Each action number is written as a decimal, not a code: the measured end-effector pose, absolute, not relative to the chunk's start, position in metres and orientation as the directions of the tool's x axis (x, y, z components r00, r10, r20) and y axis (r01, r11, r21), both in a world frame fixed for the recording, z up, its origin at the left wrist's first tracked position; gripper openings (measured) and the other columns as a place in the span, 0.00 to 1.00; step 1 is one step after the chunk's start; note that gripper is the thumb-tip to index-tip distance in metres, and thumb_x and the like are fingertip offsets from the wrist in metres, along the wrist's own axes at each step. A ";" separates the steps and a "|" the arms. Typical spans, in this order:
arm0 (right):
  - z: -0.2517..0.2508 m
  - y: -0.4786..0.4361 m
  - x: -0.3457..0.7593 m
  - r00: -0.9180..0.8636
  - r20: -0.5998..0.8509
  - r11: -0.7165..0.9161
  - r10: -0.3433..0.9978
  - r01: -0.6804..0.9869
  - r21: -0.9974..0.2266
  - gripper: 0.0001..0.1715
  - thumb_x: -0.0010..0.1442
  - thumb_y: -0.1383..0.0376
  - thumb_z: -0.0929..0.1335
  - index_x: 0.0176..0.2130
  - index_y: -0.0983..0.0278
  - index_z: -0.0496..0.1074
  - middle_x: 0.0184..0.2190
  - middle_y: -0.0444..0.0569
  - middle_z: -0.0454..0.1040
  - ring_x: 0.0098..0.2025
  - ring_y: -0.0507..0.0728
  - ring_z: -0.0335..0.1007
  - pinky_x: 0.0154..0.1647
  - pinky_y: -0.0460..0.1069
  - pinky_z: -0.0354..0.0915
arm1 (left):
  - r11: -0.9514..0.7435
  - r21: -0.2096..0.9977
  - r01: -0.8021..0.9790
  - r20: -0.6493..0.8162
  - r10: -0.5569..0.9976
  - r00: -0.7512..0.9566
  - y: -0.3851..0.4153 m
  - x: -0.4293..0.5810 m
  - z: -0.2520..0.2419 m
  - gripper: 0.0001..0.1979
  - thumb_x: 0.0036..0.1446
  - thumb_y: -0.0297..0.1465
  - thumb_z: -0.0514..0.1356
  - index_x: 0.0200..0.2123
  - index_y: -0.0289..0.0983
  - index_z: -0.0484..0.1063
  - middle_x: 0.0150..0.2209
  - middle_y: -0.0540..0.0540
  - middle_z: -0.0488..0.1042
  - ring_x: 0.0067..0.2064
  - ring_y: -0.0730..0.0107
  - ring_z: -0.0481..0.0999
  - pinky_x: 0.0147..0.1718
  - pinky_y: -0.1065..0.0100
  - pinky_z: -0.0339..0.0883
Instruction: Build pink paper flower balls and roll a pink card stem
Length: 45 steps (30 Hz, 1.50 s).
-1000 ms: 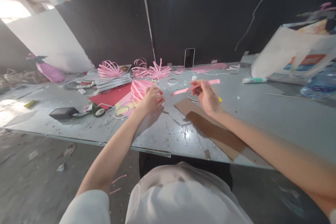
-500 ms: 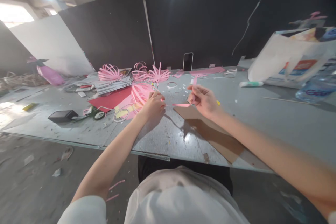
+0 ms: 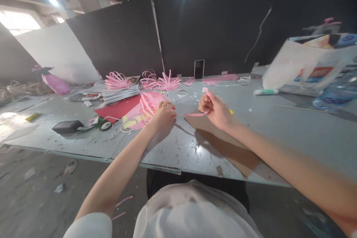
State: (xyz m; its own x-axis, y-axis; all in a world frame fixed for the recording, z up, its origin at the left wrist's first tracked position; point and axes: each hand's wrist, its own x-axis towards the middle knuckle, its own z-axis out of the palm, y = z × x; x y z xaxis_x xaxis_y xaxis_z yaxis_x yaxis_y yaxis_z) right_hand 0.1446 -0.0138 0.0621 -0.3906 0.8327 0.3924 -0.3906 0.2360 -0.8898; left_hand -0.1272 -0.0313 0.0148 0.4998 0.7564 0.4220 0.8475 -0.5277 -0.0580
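Strip [image 3: 194, 114], jutting toward nine o'clock from the right hand [image 3: 217, 109] gripping it, should handle light, bendy and easily creased, best pinched partway along; left hand's [image 3: 165, 113] grip, cannot tell.

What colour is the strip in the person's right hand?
Pink; the strip shows best in the head view.

We wear: 1 top [image 3: 192, 208], lt. grey-white, creased, 6 o'clk; 1 short L sleeve [image 3: 90, 226], whitish, approx. 7 o'clk; blk. lower garment [image 3: 154, 180], 6 o'clk, beyond top. Our L hand [image 3: 164, 114], R hand [image 3: 219, 111]: bare.
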 end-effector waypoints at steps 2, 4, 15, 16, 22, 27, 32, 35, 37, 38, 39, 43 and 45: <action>0.063 -0.014 0.144 -0.372 0.412 0.267 0.832 -0.382 -0.885 0.35 0.64 0.34 0.71 0.28 0.57 0.60 0.25 0.40 0.52 0.25 0.53 0.48 0.27 0.53 0.54 | -0.529 -0.061 0.846 0.419 0.756 0.503 -0.032 -0.127 0.016 0.08 0.63 0.30 0.65 0.30 0.43 0.81 0.51 0.42 0.79 0.59 0.45 0.70 0.61 0.41 0.63; 0.062 -0.013 0.145 -0.349 0.427 0.284 0.834 -0.391 -0.875 0.32 0.63 0.36 0.73 0.29 0.57 0.64 0.25 0.40 0.52 0.26 0.54 0.49 0.29 0.53 0.55 | -0.528 -0.064 0.847 0.419 0.756 0.503 -0.033 -0.127 0.017 0.08 0.63 0.29 0.65 0.30 0.42 0.80 0.51 0.42 0.79 0.59 0.45 0.70 0.61 0.41 0.63; 0.057 -0.011 0.145 -0.272 0.474 0.342 0.837 -0.417 -0.842 0.26 0.68 0.40 0.70 0.48 0.55 0.82 0.35 0.50 0.78 0.39 0.59 0.75 0.46 0.57 0.73 | -0.521 -0.086 0.849 0.424 0.752 0.505 -0.033 -0.127 0.016 0.07 0.64 0.30 0.65 0.32 0.43 0.81 0.52 0.42 0.79 0.60 0.46 0.69 0.61 0.43 0.63; 0.056 -0.010 0.145 -0.263 0.470 0.334 0.842 -0.429 -0.839 0.26 0.68 0.40 0.71 0.49 0.55 0.81 0.36 0.50 0.79 0.40 0.60 0.77 0.47 0.57 0.73 | -0.519 -0.089 0.850 0.424 0.753 0.503 -0.032 -0.127 0.015 0.07 0.64 0.30 0.65 0.32 0.43 0.82 0.52 0.43 0.79 0.60 0.47 0.69 0.61 0.43 0.64; 0.052 0.001 0.147 -0.121 0.484 0.375 0.866 -0.483 -0.791 0.20 0.68 0.43 0.73 0.41 0.56 0.81 0.25 0.42 0.61 0.29 0.54 0.62 0.36 0.54 0.68 | -0.508 -0.074 0.858 0.416 0.766 0.489 -0.032 -0.126 0.015 0.07 0.62 0.30 0.67 0.30 0.43 0.80 0.52 0.43 0.79 0.59 0.47 0.69 0.62 0.43 0.62; 0.060 -0.003 0.147 -0.171 0.406 0.268 0.898 -0.520 -0.811 0.08 0.61 0.60 0.73 0.43 0.55 0.79 0.29 0.41 0.51 0.30 0.54 0.54 0.34 0.52 0.65 | -0.504 -0.086 0.859 0.426 0.761 0.489 -0.036 -0.124 0.017 0.05 0.61 0.29 0.68 0.31 0.42 0.79 0.53 0.43 0.79 0.60 0.47 0.69 0.62 0.46 0.62; 0.064 -0.006 0.146 -0.232 0.331 0.162 0.915 -0.538 -0.827 0.12 0.58 0.62 0.69 0.43 0.56 0.78 0.32 0.44 0.53 0.32 0.56 0.54 0.34 0.52 0.64 | -0.505 -0.069 0.860 0.432 0.762 0.482 -0.035 -0.126 0.016 0.04 0.61 0.29 0.68 0.32 0.43 0.80 0.53 0.43 0.80 0.59 0.47 0.70 0.61 0.46 0.62; 0.063 -0.002 0.146 -0.238 0.296 0.124 0.925 -0.547 -0.828 0.09 0.62 0.59 0.69 0.41 0.57 0.78 0.32 0.43 0.52 0.31 0.55 0.51 0.32 0.51 0.63 | -0.510 -0.036 0.859 0.430 0.768 0.475 -0.033 -0.129 0.015 0.05 0.62 0.29 0.67 0.33 0.43 0.81 0.53 0.43 0.80 0.59 0.47 0.70 0.62 0.45 0.61; 0.063 0.001 0.146 -0.223 0.291 0.125 0.930 -0.553 -0.824 0.09 0.63 0.60 0.69 0.41 0.58 0.79 0.31 0.43 0.51 0.30 0.54 0.49 0.31 0.50 0.61 | -0.514 -0.002 0.858 0.427 0.775 0.466 -0.031 -0.130 0.015 0.06 0.64 0.29 0.67 0.33 0.43 0.81 0.52 0.43 0.81 0.59 0.47 0.70 0.61 0.46 0.61; 0.062 0.003 0.146 -0.216 0.292 0.128 0.932 -0.557 -0.821 0.09 0.63 0.61 0.69 0.40 0.59 0.80 0.31 0.43 0.51 0.30 0.54 0.49 0.31 0.50 0.61 | -0.516 0.013 0.857 0.429 0.777 0.461 -0.031 -0.131 0.015 0.07 0.64 0.29 0.67 0.32 0.42 0.82 0.51 0.43 0.81 0.59 0.47 0.70 0.61 0.46 0.61; 0.062 0.004 0.146 -0.207 0.295 0.134 0.933 -0.559 -0.818 0.08 0.62 0.61 0.69 0.40 0.59 0.80 0.31 0.43 0.50 0.30 0.53 0.48 0.30 0.49 0.61 | -0.518 0.023 0.855 0.432 0.776 0.459 -0.030 -0.131 0.015 0.07 0.65 0.29 0.67 0.32 0.42 0.82 0.51 0.43 0.81 0.59 0.48 0.71 0.61 0.46 0.61; 0.060 0.008 0.147 -0.165 0.318 0.183 0.934 -0.545 -0.818 0.05 0.60 0.62 0.71 0.32 0.59 0.76 0.28 0.42 0.52 0.28 0.53 0.50 0.30 0.50 0.61 | -0.527 0.022 0.849 0.445 0.766 0.464 -0.030 -0.132 0.015 0.07 0.65 0.29 0.67 0.32 0.43 0.82 0.51 0.44 0.81 0.59 0.48 0.70 0.62 0.46 0.61; 0.058 0.010 0.147 -0.149 0.346 0.219 0.926 -0.533 -0.817 0.05 0.56 0.63 0.73 0.29 0.59 0.75 0.28 0.43 0.56 0.29 0.53 0.53 0.31 0.51 0.62 | -0.523 0.013 0.852 0.446 0.766 0.463 -0.030 -0.132 0.014 0.06 0.64 0.29 0.67 0.33 0.43 0.82 0.51 0.44 0.81 0.60 0.48 0.70 0.62 0.46 0.61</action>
